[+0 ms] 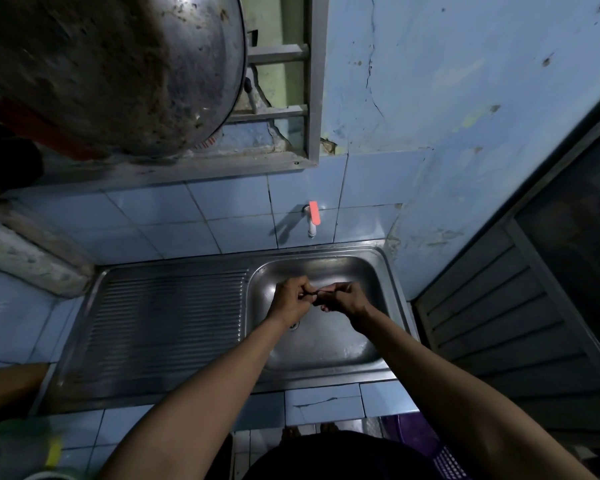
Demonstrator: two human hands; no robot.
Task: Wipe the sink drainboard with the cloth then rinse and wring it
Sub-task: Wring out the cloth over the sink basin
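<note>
A steel sink unit fills the middle of the view, with its ribbed drainboard (167,320) on the left and its basin (326,344) on the right. Over the basin, my left hand (290,299) and my right hand (347,297) are close together, both closed on a small dark cloth (315,293). The cloth is twisted into a thin strand between the fists and is mostly hidden. Above the basin, a white tap (312,220) with an orange handle sticks out of the tiled wall. No water is visibly running. The drain (293,325) shows under my left wrist.
A large blackened metal pan (111,71) hangs at the upper left, close to the camera. A grey window frame (309,109) sits above the blue wall tiles. A dark louvred door (520,306) stands to the right. A purple basket (430,441) is on the floor.
</note>
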